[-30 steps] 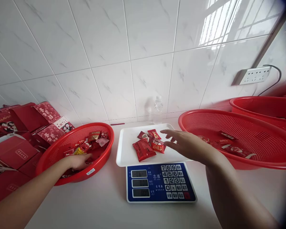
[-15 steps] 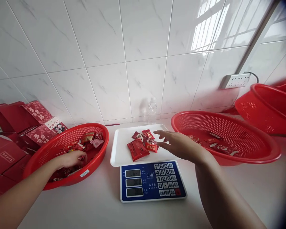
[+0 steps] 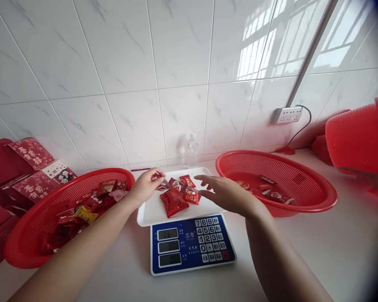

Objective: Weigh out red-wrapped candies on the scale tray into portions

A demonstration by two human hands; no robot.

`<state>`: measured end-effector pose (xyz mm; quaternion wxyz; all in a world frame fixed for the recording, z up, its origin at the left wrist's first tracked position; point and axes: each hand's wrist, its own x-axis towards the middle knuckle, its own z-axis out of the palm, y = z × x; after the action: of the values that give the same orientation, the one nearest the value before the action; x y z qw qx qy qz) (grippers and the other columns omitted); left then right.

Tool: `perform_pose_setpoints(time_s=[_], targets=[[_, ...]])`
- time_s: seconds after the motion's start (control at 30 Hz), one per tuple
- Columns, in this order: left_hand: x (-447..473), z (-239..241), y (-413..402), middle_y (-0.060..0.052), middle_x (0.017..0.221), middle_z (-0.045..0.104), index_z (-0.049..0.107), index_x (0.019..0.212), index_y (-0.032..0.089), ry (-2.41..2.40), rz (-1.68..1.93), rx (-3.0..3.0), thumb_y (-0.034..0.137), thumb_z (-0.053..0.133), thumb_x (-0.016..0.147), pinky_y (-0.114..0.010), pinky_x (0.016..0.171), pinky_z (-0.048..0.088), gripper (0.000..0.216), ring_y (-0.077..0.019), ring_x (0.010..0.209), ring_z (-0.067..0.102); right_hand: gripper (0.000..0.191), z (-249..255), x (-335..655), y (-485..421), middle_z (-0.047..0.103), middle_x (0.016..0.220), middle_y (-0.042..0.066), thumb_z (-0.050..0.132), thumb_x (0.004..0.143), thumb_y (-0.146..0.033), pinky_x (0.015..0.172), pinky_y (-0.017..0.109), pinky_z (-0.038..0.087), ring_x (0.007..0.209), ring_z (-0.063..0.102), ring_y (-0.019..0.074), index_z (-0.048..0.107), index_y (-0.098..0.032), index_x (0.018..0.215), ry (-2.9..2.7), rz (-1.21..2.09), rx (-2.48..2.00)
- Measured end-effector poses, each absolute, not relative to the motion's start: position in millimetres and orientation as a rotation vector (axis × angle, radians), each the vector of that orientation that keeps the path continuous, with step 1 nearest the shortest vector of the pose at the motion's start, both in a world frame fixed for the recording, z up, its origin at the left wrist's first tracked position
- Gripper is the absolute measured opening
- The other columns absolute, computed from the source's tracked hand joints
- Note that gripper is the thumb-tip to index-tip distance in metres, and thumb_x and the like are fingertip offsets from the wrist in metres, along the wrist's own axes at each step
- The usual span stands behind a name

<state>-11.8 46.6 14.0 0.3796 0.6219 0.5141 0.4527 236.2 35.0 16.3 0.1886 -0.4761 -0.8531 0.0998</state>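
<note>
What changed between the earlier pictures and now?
The left hand moved right from the left basket to the white tray, bringing a small red packet. The far-right basket was tipped up. The open right hand, the scale and the tray's other packets stayed as they were.

a larger, bright-red flat packet (image 3: 174, 202) lies aslant on the white tray (image 3: 149, 214). smaller red packets (image 3: 190, 196) with pale print cluster and overlap behind and right of it. a dark-red packet (image 3: 163, 185), partly covered, is at the left hand's (image 3: 146, 186) fingertips.
</note>
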Motion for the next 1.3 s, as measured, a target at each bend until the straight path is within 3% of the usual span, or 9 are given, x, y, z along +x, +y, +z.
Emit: perform_pose_setpoints(time_s=[0.17, 0.33, 0.53, 0.67, 0.83, 1.03, 1.13, 1.3], targets=[[16.8, 6.1, 64.4, 0.000, 0.077, 0.060, 0.060, 0.079, 0.020, 1.244, 1.085, 1.656, 0.027, 0.060, 0.075, -0.030, 0.072, 0.049, 0.008, -0.0143, 0.070, 0.058, 0.042, 22.5, 242.1, 33.3, 0.071, 0.099, 0.007, 0.046, 0.089, -0.039, 0.074, 0.035, 0.048, 0.092, 0.064, 0.0236, 0.052, -0.025, 0.128, -2.377, 0.298, -1.329], [13.3, 14.5, 58.4, 0.000, 0.082, 0.056, 0.055, 0.091, 0.021, 1.209, 1.325, 1.469, 0.035, 0.054, 0.081, -0.025, 0.058, 0.047, 0.017, -0.0109, 0.065, 0.055, 0.034, 21.5, 234.2, 34.2, 0.069, 0.104, 0.009, 0.046, 0.090, -0.036, 0.077, 0.036, 0.048, 0.092, 0.063, 0.0235, 0.060, -0.023, 0.118, -2.390, 0.340, -1.282], [17.7, 24.3, 24.2, 0.001, 0.077, 0.055, 0.056, 0.092, 0.021, 0.933, 1.596, 1.252, 0.036, 0.063, 0.077, -0.019, 0.051, 0.039, 0.022, -0.0072, 0.057, 0.048, 0.034, -1.4, 201.2, 45.0, 0.056, 0.130, 0.009, 0.044, 0.089, -0.019, 0.101, 0.038, 0.038, 0.124, 0.046, 0.0222, 0.059, -0.020, 0.120, -2.554, 0.362, -1.014], [18.2, 21.6, 10.7, 0.001, 0.078, 0.056, 0.057, 0.094, 0.022, 0.905, 1.573, 1.206, 0.035, 0.061, 0.079, -0.019, 0.049, 0.037, 0.020, -0.0073, 0.057, 0.046, 0.032, -8.3, 201.8, 52.4, 0.064, 0.118, 0.009, 0.041, 0.089, -0.015, 0.095, 0.036, 0.043, 0.110, 0.057, 0.0205, 0.065, -0.018, 0.110, -2.552, 0.437, -1.040], [8.5, 18.2, 6.7, -0.002, 0.089, 0.060, 0.054, 0.100, 0.022, 0.899, 1.509, 1.127, 0.020, 0.055, 0.078, -0.020, 0.051, 0.037, 0.022, -0.0084, 0.060, 0.045, 0.036, 7.7, 226.7, 52.8, 0.053, 0.134, 0.008, 0.045, 0.090, -0.023, 0.096, 0.036, 0.042, 0.117, 0.052, 0.0211, 0.055, -0.021, 0.125, -2.248, 0.312, -1.178], [2.8, 24.8, 2.7, -0.005, 0.102, 0.061, 0.055, 0.087, 0.020, 0.831, 1.624, 1.112, 0.025, 0.063, 0.078, -0.023, 0.063, 0.045, 0.013, -0.0122, 0.077, 0.052, 0.024, 25.5, 242.6, 40.2, 0.070, 0.092, 0.005, 0.054, 0.083, -0.031, 0.070, 0.031, 0.047, 0.082, 0.064, 0.0207, 0.064, -0.021, 0.102, -2.410, 0.479, -1.340], [3.4, 24.8, 3.1, -0.002, 0.093, 0.057, 0.058, 0.085, 0.020, 0.828, 1.662, 1.115, 0.028, 0.067, 0.076, -0.022, 0.064, 0.046, 0.015, -0.0111, 0.076, 0.052, 0.020, 16.8, 229.7, 40.4, 0.070, 0.090, 0.004, 0.060, 0.076, -0.026, 0.064, 0.028, 0.044, 0.080, 0.062, 0.0203, 0.066, -0.023, 0.095, -2.588, 0.558, -1.285], [4.2, 22.2, 2.9, 0.001, 0.086, 0.052, 0.061, 0.086, 0.020, 0.841, 1.621, 1.208, 0.030, 0.068, 0.077, -0.021, 0.067, 0.048, 0.015, -0.0100, 0.077, 0.051, 0.028, 1.7, 209.6, 49.1, 0.069, 0.094, 0.005, 0.051, 0.078, -0.015, 0.072, 0.029, 0.042, 0.085, 0.061, 0.0195, 0.064, -0.023, 0.102, -2.523, 0.443, -1.277]])
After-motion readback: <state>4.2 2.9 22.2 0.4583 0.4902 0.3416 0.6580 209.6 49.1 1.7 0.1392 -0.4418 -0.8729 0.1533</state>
